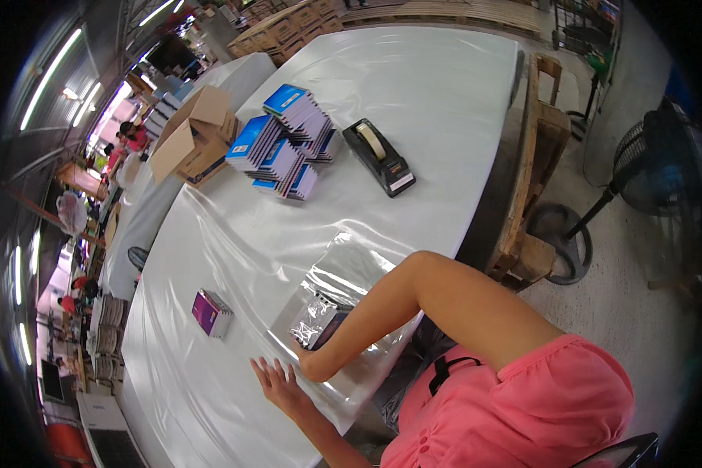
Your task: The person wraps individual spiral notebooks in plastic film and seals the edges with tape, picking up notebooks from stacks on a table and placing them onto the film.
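A clear plastic bag (pixel 346 264) lies on the sheet-covered table in front of me. Under its shiny film is a dark spiral-bound notebook or small stack of them (pixel 320 320). My right hand (pixel 310 362) is bent down against the near left side of that bundle, its fingers mostly hidden. Just left of it, my left hand (pixel 280 388) hovers or rests over the table with fingers spread and nothing held. Further left sits a small stack of purple-covered notebooks (pixel 211 313), apart from both hands.
Blue-covered notebooks (pixel 281 144) stand in several stacks at the far side, beside a black tape dispenser (pixel 378 156) and an open cardboard box (pixel 195 136). A wooden pallet (pixel 532 171) and a pedestal fan (pixel 647 168) stand right of the white-covered table (pixel 437 93). Other people work far left.
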